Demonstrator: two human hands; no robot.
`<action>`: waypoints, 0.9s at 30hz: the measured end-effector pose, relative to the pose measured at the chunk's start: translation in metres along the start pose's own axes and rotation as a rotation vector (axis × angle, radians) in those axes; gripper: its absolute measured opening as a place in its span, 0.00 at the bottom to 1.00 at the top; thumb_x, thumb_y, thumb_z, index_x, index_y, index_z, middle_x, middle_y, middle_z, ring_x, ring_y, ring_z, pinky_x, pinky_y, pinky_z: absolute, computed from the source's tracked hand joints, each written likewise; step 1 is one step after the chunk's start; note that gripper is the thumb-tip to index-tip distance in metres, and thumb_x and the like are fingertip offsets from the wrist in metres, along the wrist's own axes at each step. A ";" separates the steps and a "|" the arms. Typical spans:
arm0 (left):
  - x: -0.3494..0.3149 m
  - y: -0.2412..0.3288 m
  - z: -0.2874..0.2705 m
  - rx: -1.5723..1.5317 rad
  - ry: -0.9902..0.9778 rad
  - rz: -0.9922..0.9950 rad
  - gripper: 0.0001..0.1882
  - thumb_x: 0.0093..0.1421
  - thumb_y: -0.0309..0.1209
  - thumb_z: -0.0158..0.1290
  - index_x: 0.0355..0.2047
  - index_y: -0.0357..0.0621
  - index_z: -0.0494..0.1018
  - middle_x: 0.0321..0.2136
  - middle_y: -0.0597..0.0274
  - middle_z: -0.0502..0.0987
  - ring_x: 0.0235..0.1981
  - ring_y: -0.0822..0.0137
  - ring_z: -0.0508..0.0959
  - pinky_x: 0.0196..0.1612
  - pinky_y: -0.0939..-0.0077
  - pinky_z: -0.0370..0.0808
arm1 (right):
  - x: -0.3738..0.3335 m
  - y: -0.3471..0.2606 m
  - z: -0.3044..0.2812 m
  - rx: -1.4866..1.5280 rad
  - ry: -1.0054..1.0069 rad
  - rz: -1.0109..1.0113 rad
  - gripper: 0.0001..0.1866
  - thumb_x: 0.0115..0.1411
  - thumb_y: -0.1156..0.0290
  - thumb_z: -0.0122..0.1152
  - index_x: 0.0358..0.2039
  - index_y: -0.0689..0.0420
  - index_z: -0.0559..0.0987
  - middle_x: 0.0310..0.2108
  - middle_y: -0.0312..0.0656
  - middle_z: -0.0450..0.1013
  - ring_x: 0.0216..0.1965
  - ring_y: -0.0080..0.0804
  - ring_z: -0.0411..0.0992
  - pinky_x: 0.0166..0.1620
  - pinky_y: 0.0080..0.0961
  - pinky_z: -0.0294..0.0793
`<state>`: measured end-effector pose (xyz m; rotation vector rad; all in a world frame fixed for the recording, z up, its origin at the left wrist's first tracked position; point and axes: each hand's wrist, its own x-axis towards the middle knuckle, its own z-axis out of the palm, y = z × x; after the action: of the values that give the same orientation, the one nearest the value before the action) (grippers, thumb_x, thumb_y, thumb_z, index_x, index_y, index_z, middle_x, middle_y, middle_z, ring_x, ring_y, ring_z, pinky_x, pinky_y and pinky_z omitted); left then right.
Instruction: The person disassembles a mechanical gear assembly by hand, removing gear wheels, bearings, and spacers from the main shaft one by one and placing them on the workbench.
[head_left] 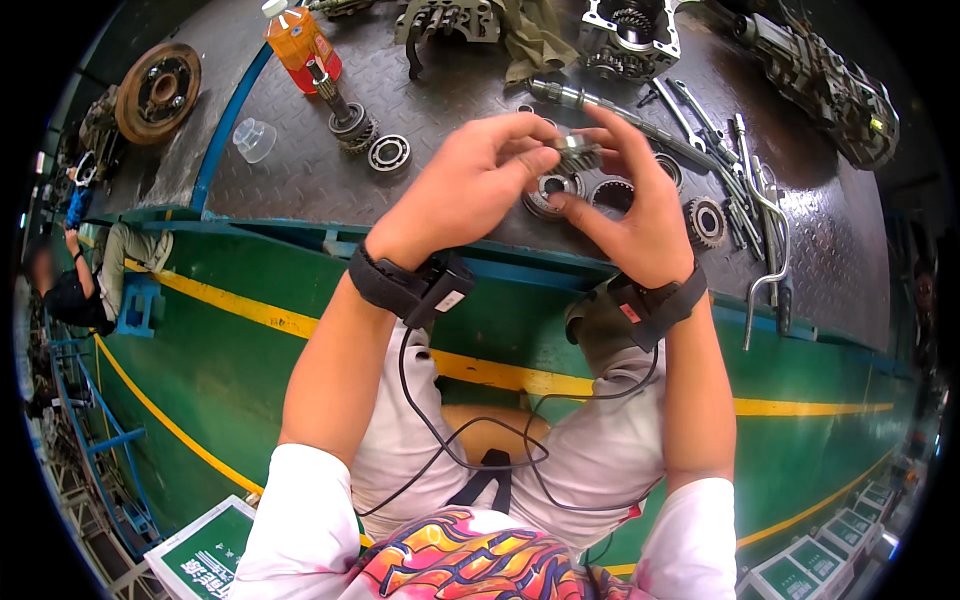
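Over the table's near edge, a small metal gear point(578, 153) is held up between my hands. My left hand point(470, 185) has it pinched by thumb and fingers. Around its other side curve the fingers of my right hand point(645, 205), spread, with the thumb held apart, close to a ring bearing point(553, 194) below. Beside that bearing lies a dark toothed ring point(612, 194), partly covered by my right hand. Another gear point(705, 222) rests to the right of my right hand. A ball bearing point(389, 153) and a splined gear shaft point(345, 118) are left of my hands.
A long shaft point(620, 118) lies beyond my hands, with wrenches point(680, 115) and a bent metal bar point(778, 225) at right. Gearbox housings point(632, 40) and a transmission point(825, 85) stand farther back. An orange drink bottle point(303, 48) and clear cup point(254, 140) are at left. Another person point(85, 275) sits far left.
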<state>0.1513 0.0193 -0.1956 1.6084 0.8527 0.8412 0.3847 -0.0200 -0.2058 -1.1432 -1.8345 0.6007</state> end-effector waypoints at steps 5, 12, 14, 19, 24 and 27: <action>0.002 0.006 0.012 -0.067 -0.021 -0.069 0.15 0.81 0.35 0.59 0.58 0.36 0.80 0.39 0.67 0.83 0.37 0.77 0.80 0.41 0.79 0.76 | 0.000 0.001 0.000 0.029 0.134 0.017 0.32 0.58 0.68 0.86 0.61 0.59 0.82 0.52 0.44 0.86 0.46 0.36 0.85 0.51 0.34 0.85; -0.001 0.005 0.017 -0.114 -0.011 -0.126 0.15 0.81 0.36 0.60 0.56 0.37 0.80 0.38 0.63 0.86 0.37 0.76 0.81 0.42 0.78 0.78 | -0.001 -0.003 -0.001 -0.081 0.118 0.004 0.31 0.53 0.70 0.88 0.57 0.59 0.85 0.47 0.42 0.84 0.40 0.33 0.83 0.48 0.31 0.85; -0.001 0.003 0.015 -0.128 -0.014 -0.119 0.14 0.81 0.36 0.60 0.56 0.37 0.80 0.38 0.61 0.87 0.37 0.76 0.81 0.43 0.77 0.78 | -0.002 0.000 -0.003 0.000 0.134 0.053 0.29 0.53 0.71 0.87 0.55 0.60 0.85 0.47 0.42 0.84 0.40 0.32 0.83 0.46 0.30 0.85; 0.002 -0.028 0.001 0.517 0.163 0.276 0.20 0.71 0.35 0.67 0.58 0.39 0.79 0.48 0.50 0.88 0.46 0.54 0.86 0.52 0.62 0.82 | -0.003 0.002 -0.006 0.025 0.187 0.043 0.29 0.54 0.74 0.86 0.56 0.61 0.85 0.48 0.41 0.85 0.41 0.28 0.84 0.47 0.29 0.85; -0.007 -0.035 0.010 0.753 0.060 0.282 0.23 0.63 0.37 0.71 0.55 0.43 0.80 0.52 0.47 0.84 0.60 0.39 0.79 0.64 0.48 0.75 | -0.002 0.007 -0.001 0.049 0.209 0.035 0.31 0.56 0.76 0.86 0.60 0.61 0.83 0.52 0.41 0.85 0.45 0.26 0.84 0.50 0.27 0.84; -0.004 -0.037 0.013 0.749 0.014 0.289 0.20 0.63 0.37 0.71 0.51 0.45 0.80 0.49 0.51 0.83 0.56 0.42 0.80 0.60 0.48 0.75 | -0.005 0.001 -0.003 0.025 0.195 0.057 0.33 0.57 0.77 0.85 0.62 0.61 0.81 0.55 0.43 0.85 0.46 0.27 0.84 0.53 0.27 0.84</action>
<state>0.1572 0.0157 -0.2347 2.4267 1.0291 0.7702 0.3882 -0.0239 -0.2069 -1.1975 -1.6295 0.5240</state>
